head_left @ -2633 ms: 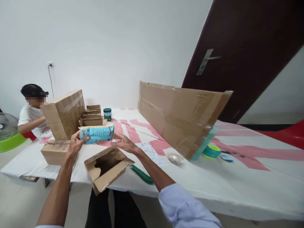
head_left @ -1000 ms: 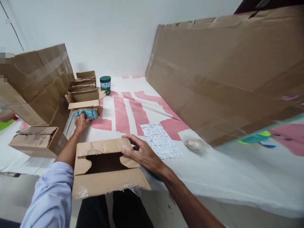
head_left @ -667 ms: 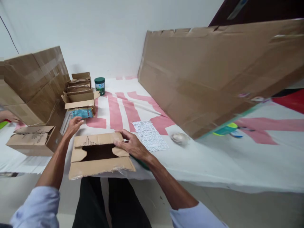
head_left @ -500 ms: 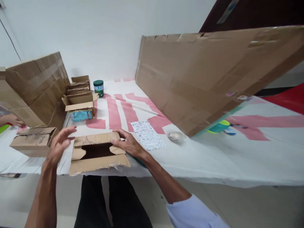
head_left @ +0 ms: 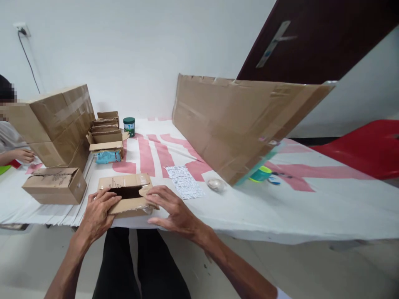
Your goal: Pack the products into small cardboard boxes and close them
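Observation:
In front of me on the table's near edge lies a small cardboard box (head_left: 124,181), its top open and its inside dark. My left hand (head_left: 99,211) grips the box's left end and front flap, fingers bent over the edge. At the right end, the fingertips of my right hand (head_left: 174,209) touch the side flap, with the thumb held apart. Right of the box lies a printed sheet (head_left: 185,182). Beyond it sits a small pale bundle in clear wrap (head_left: 216,185), its contents unclear.
A closed carton (head_left: 57,185) stands at left, before a large taped box (head_left: 62,124). Several open boxes (head_left: 106,137), a blue packet (head_left: 107,156) and a green-lidded tub (head_left: 129,126) are further back. A big cardboard panel (head_left: 230,120) leans at right. Another person's hand (head_left: 25,155) is far left.
My left hand has come down from beside the box onto its left end and front flap. My right hand has shifted from the back right corner to the right flap. The view has turned.

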{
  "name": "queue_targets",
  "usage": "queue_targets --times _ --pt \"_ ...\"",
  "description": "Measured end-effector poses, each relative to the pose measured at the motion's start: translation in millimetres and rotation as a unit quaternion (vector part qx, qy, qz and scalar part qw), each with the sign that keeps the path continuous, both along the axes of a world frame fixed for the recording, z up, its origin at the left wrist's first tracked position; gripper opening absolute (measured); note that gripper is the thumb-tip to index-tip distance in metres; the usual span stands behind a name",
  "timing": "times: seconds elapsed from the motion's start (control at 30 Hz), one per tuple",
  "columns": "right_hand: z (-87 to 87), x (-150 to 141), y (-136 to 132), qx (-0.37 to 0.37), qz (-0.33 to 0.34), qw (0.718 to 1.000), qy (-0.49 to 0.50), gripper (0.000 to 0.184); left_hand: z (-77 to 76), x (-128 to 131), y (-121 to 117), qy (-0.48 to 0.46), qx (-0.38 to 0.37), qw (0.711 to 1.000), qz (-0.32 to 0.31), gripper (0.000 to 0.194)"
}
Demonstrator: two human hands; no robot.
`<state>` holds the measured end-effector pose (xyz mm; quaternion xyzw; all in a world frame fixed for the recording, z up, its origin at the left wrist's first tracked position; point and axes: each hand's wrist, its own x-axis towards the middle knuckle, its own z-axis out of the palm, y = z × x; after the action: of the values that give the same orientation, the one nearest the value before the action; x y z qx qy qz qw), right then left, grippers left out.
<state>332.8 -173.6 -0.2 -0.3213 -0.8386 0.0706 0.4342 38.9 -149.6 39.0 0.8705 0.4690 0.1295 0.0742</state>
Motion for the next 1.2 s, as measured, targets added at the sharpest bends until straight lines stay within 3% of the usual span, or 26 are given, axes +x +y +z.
queue_targets --times 0.1,0.17,0.5,0.67,0.83,1.2 --pt "-9.8 -12 1 0.09 -0.036 0.995 -0.006 0.025 3.7 6 0 0.006 -0.006 1.0 0.012 0.062" --pt "-12.3 -18 5 0.129 -0.049 0.99 0.012 0.016 6.1 9 0 0.014 -0.007 1.0 0.017 0.061" --pt "-3.8 -34 1 0.208 -0.113 0.972 0.019 0.016 13.7 19 4 0.054 0.006 0.998 0.041 0.056" --pt "-12.2 -50 -4 0.241 -0.172 0.955 0.006 0.021 1.6 7 14 0.097 0.059 0.993 0.024 0.05" --pt "-21.7 -53 7 0.258 -0.206 0.943 -0.025 0.017 -12.0 -7 40 0.14 0.107 0.984 0.014 0.049" --pt "-31.0 -49 30 0.228 -0.194 0.953 -0.053 0.017 23.6 27 41 0.205 0.042 0.978 0.002 0.058"
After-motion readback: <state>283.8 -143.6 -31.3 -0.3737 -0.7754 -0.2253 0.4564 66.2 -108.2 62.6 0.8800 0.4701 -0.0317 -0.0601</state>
